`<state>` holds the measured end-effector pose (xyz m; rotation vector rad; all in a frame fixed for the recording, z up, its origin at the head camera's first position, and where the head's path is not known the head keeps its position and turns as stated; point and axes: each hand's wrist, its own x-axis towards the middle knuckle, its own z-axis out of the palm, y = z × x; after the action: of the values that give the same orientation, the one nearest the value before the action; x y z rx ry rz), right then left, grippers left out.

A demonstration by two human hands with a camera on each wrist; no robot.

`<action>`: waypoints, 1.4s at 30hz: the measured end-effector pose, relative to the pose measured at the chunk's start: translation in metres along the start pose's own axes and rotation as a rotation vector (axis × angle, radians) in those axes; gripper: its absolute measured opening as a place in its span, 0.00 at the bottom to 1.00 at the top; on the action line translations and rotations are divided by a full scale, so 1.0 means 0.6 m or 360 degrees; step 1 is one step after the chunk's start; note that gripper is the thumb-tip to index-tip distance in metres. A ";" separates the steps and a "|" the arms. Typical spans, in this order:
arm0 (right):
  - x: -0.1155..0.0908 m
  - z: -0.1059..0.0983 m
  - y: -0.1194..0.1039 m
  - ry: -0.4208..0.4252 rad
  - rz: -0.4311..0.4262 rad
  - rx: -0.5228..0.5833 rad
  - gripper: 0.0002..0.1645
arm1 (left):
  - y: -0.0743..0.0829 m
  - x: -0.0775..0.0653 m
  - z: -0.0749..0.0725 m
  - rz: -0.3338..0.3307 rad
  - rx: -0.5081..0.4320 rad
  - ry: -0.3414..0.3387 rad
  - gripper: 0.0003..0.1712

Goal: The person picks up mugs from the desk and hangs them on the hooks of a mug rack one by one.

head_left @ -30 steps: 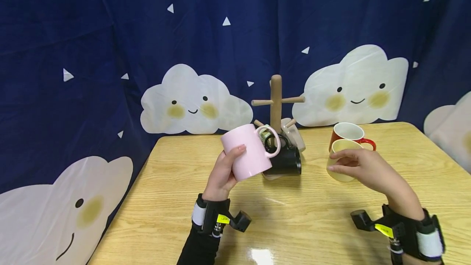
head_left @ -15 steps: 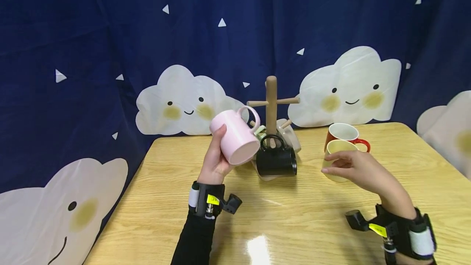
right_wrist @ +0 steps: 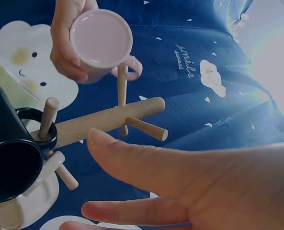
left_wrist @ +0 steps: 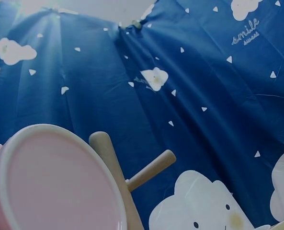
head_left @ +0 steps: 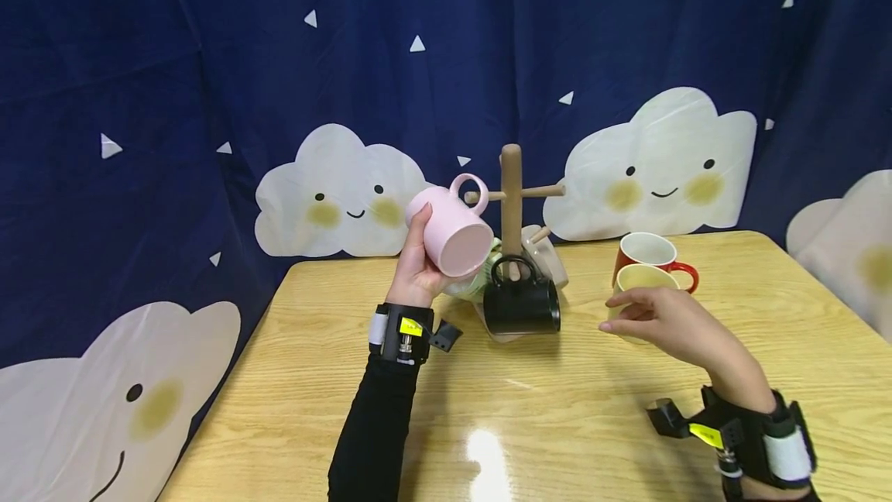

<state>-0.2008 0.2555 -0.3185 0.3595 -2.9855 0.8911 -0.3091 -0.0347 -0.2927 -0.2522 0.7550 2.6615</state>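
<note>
My left hand (head_left: 416, 266) grips a pink mug (head_left: 446, 223), thumb along its side. The mug is tilted, its round base towards me and its handle up. That handle loop overlaps the tip of the upper left peg (head_left: 479, 197) of a wooden mug tree (head_left: 512, 177). In the left wrist view the mug base (left_wrist: 60, 177) fills the lower left. My right hand (head_left: 658, 318) hovers over the table with thumb and fingers apart, holding nothing. Behind it in the head view stands a yellow mug (head_left: 646, 277), partly hidden by the fingers.
A black mug (head_left: 521, 308) hangs by its handle low on the tree's front. A pale green mug (head_left: 474, 283) and a beige mug (head_left: 547, 258) hang there too. The red mug (head_left: 622, 258) stands behind the yellow one. An upper right peg (head_left: 547, 191) is bare.
My left hand has raised the pink mug towards the upper left peg and tipped it so its base faces me. The right hand has shifted only slightly.
</note>
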 end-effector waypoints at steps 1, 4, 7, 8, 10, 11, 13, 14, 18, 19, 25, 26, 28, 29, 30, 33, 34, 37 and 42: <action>0.000 0.001 0.000 -0.0005 0.0000 0.0004 0.31 | -0.002 0.002 0.000 -0.0009 0.0001 0.0014 0.36; 0.000 0.003 -0.001 -0.0004 -0.0012 0.0006 0.30 | -0.008 0.009 0.000 -0.0032 0.0017 0.0033 0.37; -0.001 0.004 -0.002 0.0004 -0.0030 0.0006 0.31 | -0.014 0.015 -0.001 -0.0066 0.0039 0.0030 0.38; -0.001 0.004 -0.002 0.0010 -0.0037 0.0006 0.31 | -0.016 0.016 -0.001 -0.0070 0.0048 0.0025 0.38; -0.001 0.005 -0.003 0.0016 -0.0047 0.0009 0.31 | -0.020 0.020 -0.001 -0.0100 0.0043 0.0020 0.38; -0.001 0.005 -0.003 0.0019 -0.0053 0.0010 0.30 | -0.022 0.021 0.000 -0.0109 0.0041 0.0017 0.38; 0.000 0.005 -0.004 0.0027 -0.0063 0.0006 0.30 | -0.025 0.024 0.000 -0.0125 0.0021 0.0015 0.38; 0.000 0.005 -0.004 0.0030 -0.0067 0.0008 0.30 | -0.027 0.026 -0.001 -0.0135 0.0005 0.0013 0.39; 0.001 0.005 -0.005 0.0039 -0.0076 -0.0001 0.31 | -0.030 0.033 -0.005 -0.0171 -0.0044 0.0018 0.40; 0.001 0.005 -0.006 0.0041 -0.0075 0.0000 0.31 | -0.031 0.035 -0.007 -0.0179 -0.0053 0.0019 0.40; 0.004 0.005 -0.007 0.0041 -0.0074 0.0001 0.31 | -0.037 0.042 -0.015 -0.0165 0.0009 0.0021 0.41; 0.004 0.005 -0.007 0.0039 -0.0075 0.0002 0.31 | -0.038 0.042 -0.015 -0.0159 0.0018 0.0022 0.42; 0.004 0.005 -0.007 0.0042 -0.0074 -0.0006 0.31 | -0.039 0.043 -0.014 -0.0146 0.0022 0.0031 0.42; 0.004 0.004 -0.007 0.0041 -0.0070 -0.0010 0.31 | -0.040 0.043 -0.013 -0.0145 0.0021 0.0033 0.42; 0.004 0.004 -0.007 0.0038 -0.0067 -0.0010 0.31 | -0.041 0.043 -0.011 -0.0142 0.0017 0.0041 0.42; 0.003 0.004 -0.006 0.0029 -0.0058 -0.0016 0.31 | -0.043 0.043 -0.008 -0.0132 -0.0003 0.0043 0.43; 0.003 0.004 -0.006 0.0024 -0.0056 -0.0013 0.31 | -0.044 0.043 -0.007 -0.0125 -0.0005 0.0038 0.42; 0.004 0.006 -0.006 0.0010 -0.0052 -0.0007 0.31 | -0.047 0.046 -0.006 -0.0084 0.0018 0.0025 0.40; 0.004 0.008 -0.005 -0.0008 -0.0039 -0.0003 0.31 | -0.055 0.052 -0.008 -0.0004 0.0106 0.0014 0.35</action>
<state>-0.2021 0.2501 -0.3210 0.3979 -2.9793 0.8867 -0.3246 -0.0022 -0.3204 -0.2474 0.8443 2.6289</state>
